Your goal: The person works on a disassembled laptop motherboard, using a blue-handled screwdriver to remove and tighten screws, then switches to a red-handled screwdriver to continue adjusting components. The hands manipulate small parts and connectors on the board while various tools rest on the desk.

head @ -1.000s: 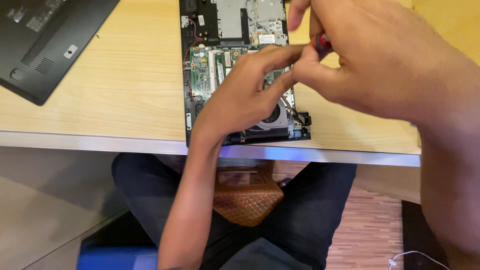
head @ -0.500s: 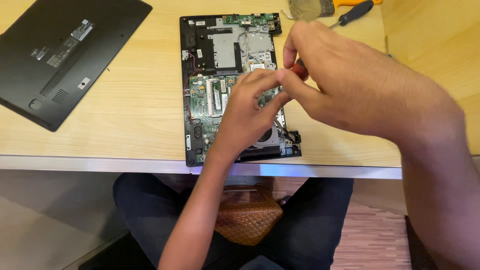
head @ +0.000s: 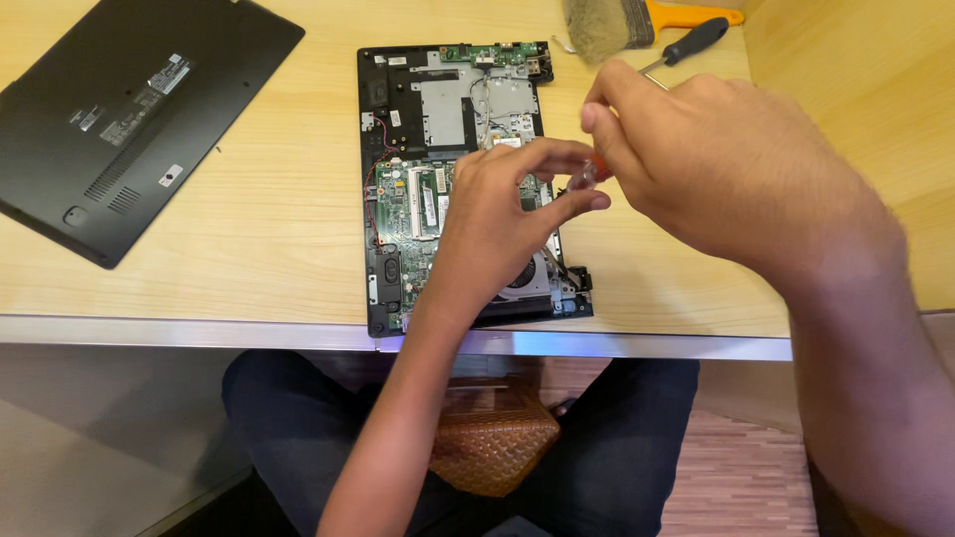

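Note:
An opened laptop base (head: pixel 398 149) lies on the wooden table with its green circuit board (head: pixel 413 204) and fan (head: pixel 527 273) exposed. My left hand (head: pixel 492 224) hovers over the middle of the board, its thumb and fingertips pinched on the clear lower end of a small screwdriver (head: pixel 585 177). My right hand (head: pixel 716 169) grips the same screwdriver's reddish handle from the right, just above the laptop's right edge. The tool's tip is hidden behind my fingers.
The removed black bottom cover (head: pixel 129 119) lies at the left. A black-handled screwdriver (head: pixel 691 42) and an orange-handled brush (head: pixel 617 25) rest at the back. A wooden side panel (head: pixel 856 89) rises on the right. The table's metal front edge (head: pixel 199 333) is near my lap.
The view has tilted up, so more of the table's back shows. Both hands stay joined on the small screwdriver and have shifted from the fan area toward the middle of the board.

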